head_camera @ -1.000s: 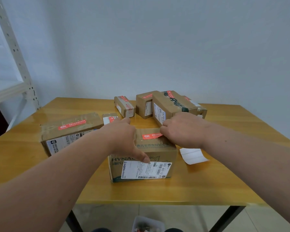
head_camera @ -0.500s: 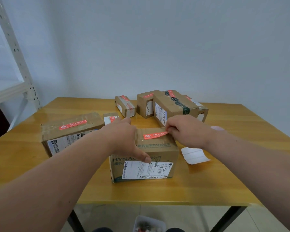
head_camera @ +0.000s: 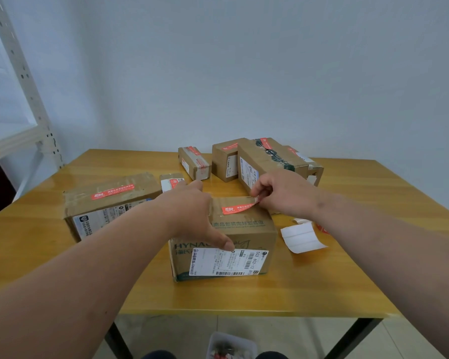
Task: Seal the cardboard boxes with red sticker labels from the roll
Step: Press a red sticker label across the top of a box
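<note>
Since a second ago my right hand (head_camera: 283,195) has slid from flat on top of the box (head_camera: 226,237) toward its far right edge, uncovering the red sticker (head_camera: 237,209). That grip now pinches the sticker's right end, which looks slightly lifted off the cardboard, while the rest lies across the taped top seam. My left hand (head_camera: 192,211) stays curled over the box's near-left top, thumb pressed down onto the white shipping label (head_camera: 227,263) on the near face, bracing it on the counter (head_camera: 322,281). I'd judge the sticker is only half seated: I should draw that end taut, lay it down flat, then rub from left to right so no corner curls. White backing paper (head_camera: 301,237) lies just right of the box.
</note>
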### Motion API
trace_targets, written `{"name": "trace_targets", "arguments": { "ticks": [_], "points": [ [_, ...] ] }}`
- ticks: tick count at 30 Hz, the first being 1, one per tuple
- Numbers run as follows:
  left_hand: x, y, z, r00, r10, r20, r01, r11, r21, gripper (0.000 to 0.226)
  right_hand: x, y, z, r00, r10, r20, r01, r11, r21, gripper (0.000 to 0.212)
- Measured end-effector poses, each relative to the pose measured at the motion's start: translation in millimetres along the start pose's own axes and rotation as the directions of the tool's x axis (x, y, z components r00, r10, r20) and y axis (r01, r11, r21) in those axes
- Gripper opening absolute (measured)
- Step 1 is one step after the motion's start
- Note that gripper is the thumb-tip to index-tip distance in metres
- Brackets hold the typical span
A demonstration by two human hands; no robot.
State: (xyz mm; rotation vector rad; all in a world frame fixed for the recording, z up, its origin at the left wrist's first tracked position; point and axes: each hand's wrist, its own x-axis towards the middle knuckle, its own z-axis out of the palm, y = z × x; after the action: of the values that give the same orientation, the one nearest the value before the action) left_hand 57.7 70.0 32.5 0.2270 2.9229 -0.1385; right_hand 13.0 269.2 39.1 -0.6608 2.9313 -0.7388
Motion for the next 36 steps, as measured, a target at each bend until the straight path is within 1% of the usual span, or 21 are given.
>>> {"name": "trace_targets", "arguments": {
  "ticks": [2, 5, 9, 12, 16, 21, 26, 29, 30, 31, 32, 33, 34, 35, 36],
  "points": [
    [0, 0, 0, 1.000, 0.005, -0.007, -0.005, 1.000, -0.005, 0.107, 0, 1, 1, 0.999, -0.035, -0.013, 0.034, 0.997, -0.074, 0.011],
    [-1, 0, 0, 1.000, 0.011, -0.012, -0.011, 1.000, -0.008, 0.104, -1, 2, 1, 0.997, -0.080, -0.015, 0.078, 0.990, -0.119, 0.006],
    [-2, 0, -1, 1.000, 0.010, -0.005, -0.010, 1.000, -0.013, 0.104, 0, 2, -4, 0.992, -0.122, 0.025, 0.124, 0.966, -0.228, 0.014],
    [-2, -1, -1, 1.000, 0.010, -0.004, -0.010, 1.000, -0.015, 0.105, 1, 0, -7, 0.987, -0.164, -0.003, 0.158, 0.954, -0.256, 0.014],
    [-3, 1, -1, 1.000, 0.003, -0.002, -0.003, 0.999, -0.036, 0.103, 3, -9, -9, 0.964, -0.261, -0.040, 0.237, 0.920, -0.312, 0.011],
    [-5, 0, -1, 1.000, 0.002, -0.011, -0.003, 0.998, -0.061, 0.099, 3, -17, -10, 0.928, -0.366, -0.073, 0.306, 0.859, -0.411, 0.016],
    [-8, 0, 0, 1.000, -0.004, -0.005, 0.004, 0.998, -0.056, 0.106, 2, -19, -14, 0.901, -0.413, -0.136, 0.321, 0.843, -0.430, 0.020],
    [-7, -2, 1, 1.000, -0.024, -0.006, 0.024, 0.998, -0.059, 0.116, -2, -20, -20, 0.902, -0.391, -0.183, 0.295, 0.868, -0.400, 0.019],
    [-7, -3, 1, 0.999, -0.031, 0.007, 0.032, 0.996, -0.084, 0.119, -3, -21, -21, 0.905, -0.381, -0.189, 0.288, 0.876, -0.387, 0.018],
    [-9, -5, -1, 0.999, -0.038, 0.032, 0.042, 0.987, -0.155, 0.123, -4, -21, -22, 0.906, -0.378, -0.189, 0.287, 0.879, -0.381, 0.018],
    [-11, -8, -3, 0.997, -0.039, 0.064, 0.056, 0.956, -0.287, 0.125, -4, -21, -22, 0.904, -0.383, -0.190, 0.292, 0.878, -0.380, 0.017],
    [-16, -11, -7, 0.996, -0.033, 0.082, 0.067, 0.886, -0.460, 0.123, -5, -21, -21, 0.899, -0.394, -0.192, 0.303, 0.875, -0.379, 0.016],
    [-20, -14, -11, 0.997, -0.033, 0.069, 0.069, 0.773, -0.631, 0.115, -4, -21, -19, 0.893, -0.409, -0.189, 0.316, 0.868, -0.382, 0.017],
    [-24, -16, -14, 0.998, -0.047, 0.031, 0.054, 0.634, -0.771, 0.102, -4, -21, -18, 0.887, -0.424, -0.182, 0.330, 0.860, -0.390, 0.018],
    [-26, -17, -16, 0.996, -0.087, -0.008, 0.038, 0.507, -0.861, 0.087, -4, -22, -16, 0.882, -0.436, -0.176, 0.341, 0.851, -0.399, 0.020]
  ]
}}
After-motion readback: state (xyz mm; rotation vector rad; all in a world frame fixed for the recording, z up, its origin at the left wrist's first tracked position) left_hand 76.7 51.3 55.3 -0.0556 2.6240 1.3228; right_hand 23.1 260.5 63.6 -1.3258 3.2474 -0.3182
